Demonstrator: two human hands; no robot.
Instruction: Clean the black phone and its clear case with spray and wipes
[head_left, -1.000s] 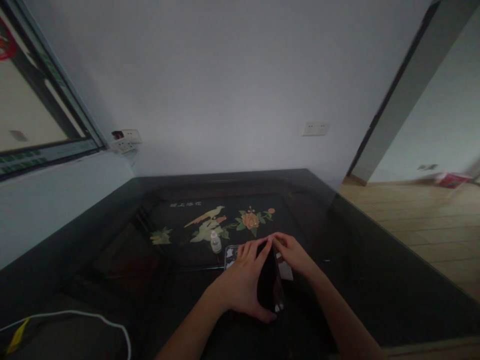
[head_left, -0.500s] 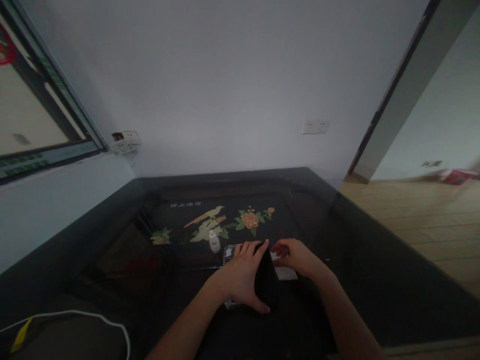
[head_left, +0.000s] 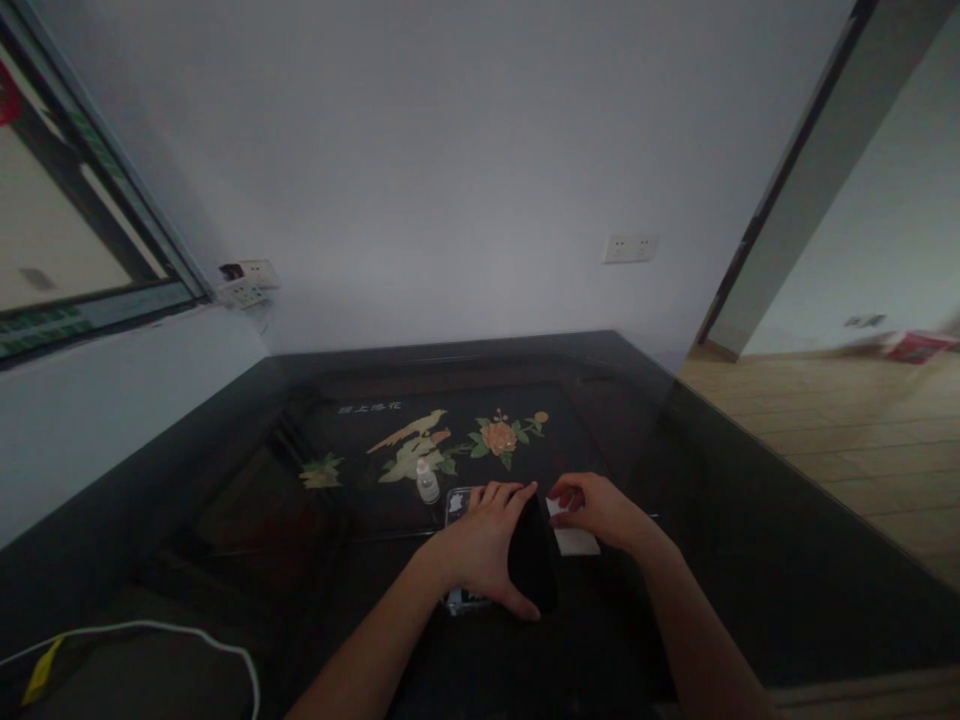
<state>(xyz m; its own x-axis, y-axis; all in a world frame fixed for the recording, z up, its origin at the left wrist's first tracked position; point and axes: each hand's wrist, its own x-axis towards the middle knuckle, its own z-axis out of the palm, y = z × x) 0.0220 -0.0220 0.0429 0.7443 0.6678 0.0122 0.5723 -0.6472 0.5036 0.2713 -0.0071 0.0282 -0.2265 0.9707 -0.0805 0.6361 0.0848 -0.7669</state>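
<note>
Black and glossy, the bench (head_left: 645, 470) stretches out before a pale wall (head_left: 450, 200), and I'm looking down on it through the head camera. Left hand (head_left: 484, 550) first: I have it clamped on the dark phone (head_left: 534, 562), fingertips at the far edge, thumb at the near end, the phone tilted up rather than flat. Over to the right hand (head_left: 596, 512), just right of the phone, fingers curled in at a white piece (head_left: 576, 542) on the bench; gripping it or merely touching it, I cannot tell. Daylight between my two hands: they're apart. Left of the phone, partly under my left hand, there's a clear-edged case (head_left: 454, 508) with pale patches. Beyond that, up and left of the phone, a small bottle (head_left: 427, 484) stands upright. Farther past the phone, bird decoration (head_left: 411, 428) and peach-coloured flower (head_left: 499, 437) brighten the surface. Well left of the phone, nearer me, a white cable (head_left: 172, 627) curves by a yellow tag (head_left: 43, 670). Way off right of the phone: wooden floor (head_left: 795, 430), red box (head_left: 916, 347).
</note>
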